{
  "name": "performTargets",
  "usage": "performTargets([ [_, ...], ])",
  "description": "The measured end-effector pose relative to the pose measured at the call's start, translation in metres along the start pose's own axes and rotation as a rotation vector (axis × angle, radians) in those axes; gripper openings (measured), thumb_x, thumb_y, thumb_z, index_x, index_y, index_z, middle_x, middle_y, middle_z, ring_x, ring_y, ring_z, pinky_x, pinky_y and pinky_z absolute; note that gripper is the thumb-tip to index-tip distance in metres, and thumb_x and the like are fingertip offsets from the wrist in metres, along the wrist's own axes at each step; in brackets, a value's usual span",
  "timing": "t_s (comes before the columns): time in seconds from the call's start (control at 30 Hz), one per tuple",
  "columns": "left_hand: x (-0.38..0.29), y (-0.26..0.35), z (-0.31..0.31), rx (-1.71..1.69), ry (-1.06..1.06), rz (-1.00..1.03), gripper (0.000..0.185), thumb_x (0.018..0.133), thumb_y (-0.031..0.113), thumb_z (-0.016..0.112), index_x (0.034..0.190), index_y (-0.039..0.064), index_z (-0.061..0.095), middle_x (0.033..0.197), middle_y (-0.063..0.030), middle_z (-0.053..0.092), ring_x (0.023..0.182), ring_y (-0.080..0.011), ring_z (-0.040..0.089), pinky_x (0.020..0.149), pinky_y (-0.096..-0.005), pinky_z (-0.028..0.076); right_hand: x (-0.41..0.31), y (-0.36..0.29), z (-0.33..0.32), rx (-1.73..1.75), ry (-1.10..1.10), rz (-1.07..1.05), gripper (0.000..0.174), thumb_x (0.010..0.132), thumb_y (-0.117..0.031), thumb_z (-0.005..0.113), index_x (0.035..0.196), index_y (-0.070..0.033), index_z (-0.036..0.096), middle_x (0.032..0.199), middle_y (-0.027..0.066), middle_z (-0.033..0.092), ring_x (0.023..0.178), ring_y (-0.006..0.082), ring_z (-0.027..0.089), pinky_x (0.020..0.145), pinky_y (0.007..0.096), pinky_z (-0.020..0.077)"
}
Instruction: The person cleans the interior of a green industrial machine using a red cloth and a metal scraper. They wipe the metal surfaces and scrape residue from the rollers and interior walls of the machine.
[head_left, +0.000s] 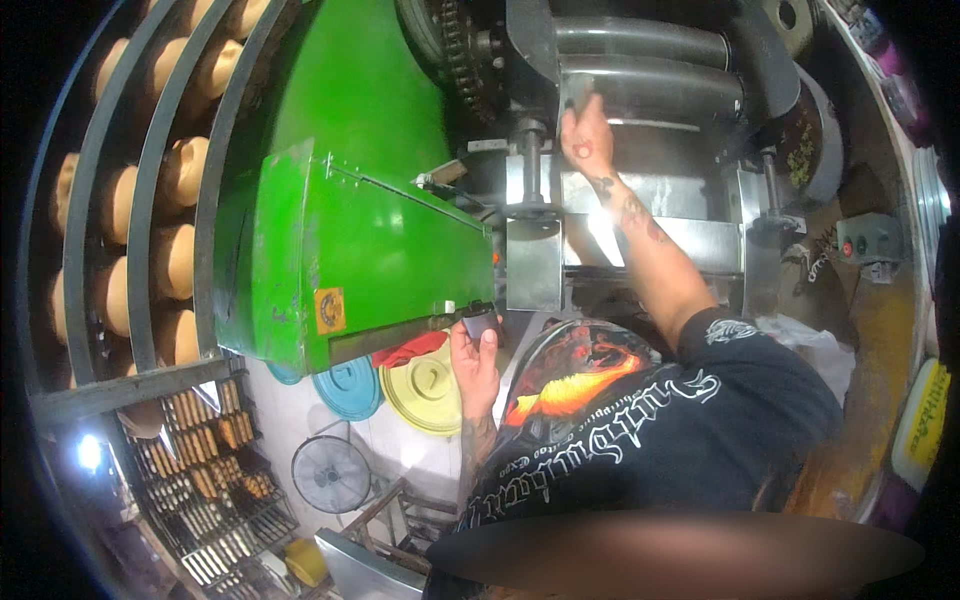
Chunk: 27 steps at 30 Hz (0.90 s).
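My right hand reaches to the steel rollers of a roller machine. A thin, blurred, greyish object sticks out of its closed fingers, against the lower roller; its kind is unclear. Below the rollers lies a shiny metal tray or plate with pale smears on it. Lower left, my left hand is palm up, with its fingers round a small dark flat piece, close to the bottom corner of a green metal housing. Whether that piece is loose or joined to the housing cannot be told.
A chain and sprocket show beside the rollers. Racks hold rounded dough or bread at left and smaller baked pieces below. Blue and yellow lids, a fan and a control box with buttons stand around.
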<state>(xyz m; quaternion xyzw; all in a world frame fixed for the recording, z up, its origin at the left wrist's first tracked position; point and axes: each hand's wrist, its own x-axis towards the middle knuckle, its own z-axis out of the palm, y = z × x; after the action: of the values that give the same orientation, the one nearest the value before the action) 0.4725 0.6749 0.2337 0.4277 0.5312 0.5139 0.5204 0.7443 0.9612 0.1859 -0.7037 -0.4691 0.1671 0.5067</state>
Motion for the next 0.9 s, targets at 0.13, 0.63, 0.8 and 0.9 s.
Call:
performTargets([
  [0.13, -0.001, -0.008, -0.023, 0.022, -0.048, 0.000, 0.031, 0.104, 0.017, 0.063, 0.128, 0.001, 0.051, 0.121, -0.0101, 0.066, 0.112, -0.0158, 0.060, 0.102, -0.0327, 0.045, -0.005, 0.002, -0.009, -0.124, -0.129, 0.170, 0.048, 0.094, -0.026, 0.058, 0.130, 0.003, 0.045, 0.112, 0.0345, 0.066, 0.103, 0.0533, 0.065, 0.092, 0.0561, 0.0517],
  [0.63, 0.012, -0.004, -0.027, 0.006, 0.093, 0.030, 0.033, 0.104, 0.017, 0.063, 0.130, 0.001, 0.051, 0.119, -0.0092, 0.066, 0.108, -0.0147, 0.060, 0.098, -0.0310, 0.046, 0.086, 0.027, -0.073, -0.349, -0.334, -0.492, 0.034, 0.093, -0.011, 0.059, 0.127, -0.012, 0.058, 0.109, 0.0155, 0.071, 0.105, 0.0386, 0.068, 0.091, 0.0500, 0.0548],
  [0.8, 0.014, -0.008, 0.003, -0.023, 0.100, -0.060, 0.032, 0.104, 0.016, 0.063, 0.130, 0.001, 0.052, 0.122, -0.0108, 0.066, 0.113, -0.0161, 0.060, 0.102, -0.0326, 0.044, 0.110, 0.038, -0.082, -0.296, -0.320, -0.689, 0.035, 0.095, -0.016, 0.062, 0.130, -0.011, 0.057, 0.126, 0.0153, 0.069, 0.113, 0.0386, 0.066, 0.096, 0.0489, 0.0541],
  [0.9, 0.014, -0.006, 0.017, 0.012, 0.056, -0.060, 0.031, 0.105, 0.017, 0.062, 0.130, 0.001, 0.052, 0.121, -0.0109, 0.067, 0.113, -0.0162, 0.060, 0.103, -0.0328, 0.044, 0.123, 0.051, -0.091, -0.479, -0.583, -0.493, 0.037, 0.096, -0.019, 0.063, 0.131, -0.009, 0.057, 0.126, 0.0153, 0.069, 0.114, 0.0396, 0.065, 0.096, 0.0494, 0.0539],
])
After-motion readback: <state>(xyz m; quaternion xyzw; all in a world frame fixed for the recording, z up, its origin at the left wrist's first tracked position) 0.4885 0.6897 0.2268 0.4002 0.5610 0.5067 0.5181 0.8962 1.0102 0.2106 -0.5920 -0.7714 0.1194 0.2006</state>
